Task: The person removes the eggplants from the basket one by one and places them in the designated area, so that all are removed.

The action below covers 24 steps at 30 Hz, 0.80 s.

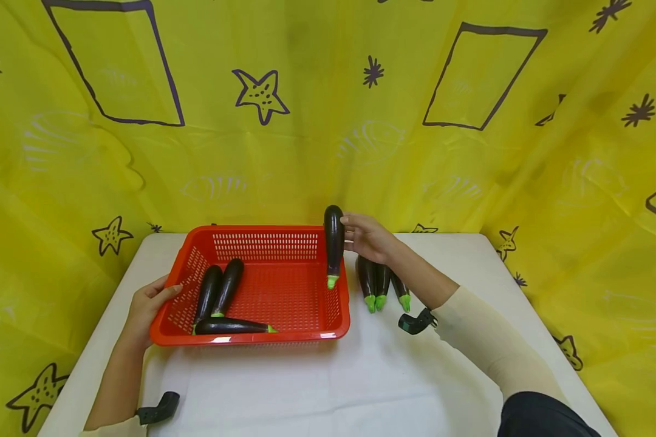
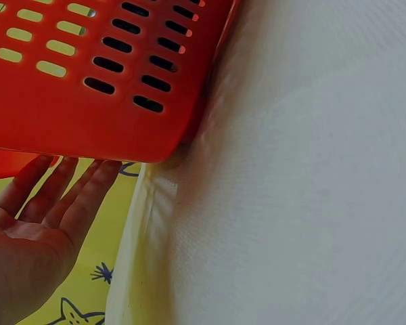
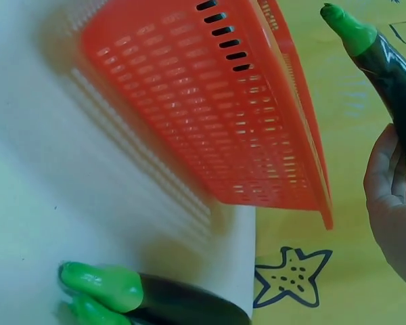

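A red plastic basket (image 1: 292, 337) with slotted walls stands on the table. My left hand (image 1: 149, 306) holds its left rim, thumb over the edge and fingers on the outer side, as the left wrist view shows. In my right hand (image 1: 369, 237) is a dark eggplant (image 1: 334, 237), pinched between thumb and fingers above the basket's right end, green stem pointing down. Three eggplants lie inside the basket: two side by side, including a slanted eggplant (image 1: 228, 288), and a front eggplant (image 1: 232, 326) lying crosswise. Below my right forearm, several eggplants (image 1: 365, 282) rest beside the basket.
White cloth covers the table (image 1: 306, 394). Behind it and at both sides hangs a yellow curtain (image 1: 306, 164) printed with stars and fish. The basket's raised rim and right wall (image 3: 189, 115) stand between the inside and the eggplants on the cloth.
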Motion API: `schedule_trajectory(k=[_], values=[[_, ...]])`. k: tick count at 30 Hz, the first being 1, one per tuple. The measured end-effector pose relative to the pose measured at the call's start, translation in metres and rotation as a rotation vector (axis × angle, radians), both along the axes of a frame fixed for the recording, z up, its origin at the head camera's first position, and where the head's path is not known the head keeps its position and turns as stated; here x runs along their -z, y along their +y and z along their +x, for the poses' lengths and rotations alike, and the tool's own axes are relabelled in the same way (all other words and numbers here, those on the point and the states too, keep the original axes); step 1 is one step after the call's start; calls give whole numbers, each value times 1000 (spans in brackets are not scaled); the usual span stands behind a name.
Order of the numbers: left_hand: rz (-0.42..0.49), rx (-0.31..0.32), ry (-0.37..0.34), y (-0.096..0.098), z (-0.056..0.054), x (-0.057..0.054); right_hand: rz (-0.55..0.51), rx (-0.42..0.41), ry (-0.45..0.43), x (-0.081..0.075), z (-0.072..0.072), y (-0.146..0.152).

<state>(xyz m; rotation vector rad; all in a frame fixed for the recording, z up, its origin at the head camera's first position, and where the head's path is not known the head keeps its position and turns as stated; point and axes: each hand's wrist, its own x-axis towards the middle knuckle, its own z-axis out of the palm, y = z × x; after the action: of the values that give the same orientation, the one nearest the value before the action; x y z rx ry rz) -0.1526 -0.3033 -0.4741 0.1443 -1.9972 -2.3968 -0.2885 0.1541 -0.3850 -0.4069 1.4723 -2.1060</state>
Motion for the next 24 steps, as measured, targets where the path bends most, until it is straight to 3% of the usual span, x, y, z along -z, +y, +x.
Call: schedule_trajectory(k=[11,24], values=[[-7,5,4,0,-1,-1,14,34,23,4,5,28],[-18,12,7,-1,0,-1,21,143,-42,12,12,64]])
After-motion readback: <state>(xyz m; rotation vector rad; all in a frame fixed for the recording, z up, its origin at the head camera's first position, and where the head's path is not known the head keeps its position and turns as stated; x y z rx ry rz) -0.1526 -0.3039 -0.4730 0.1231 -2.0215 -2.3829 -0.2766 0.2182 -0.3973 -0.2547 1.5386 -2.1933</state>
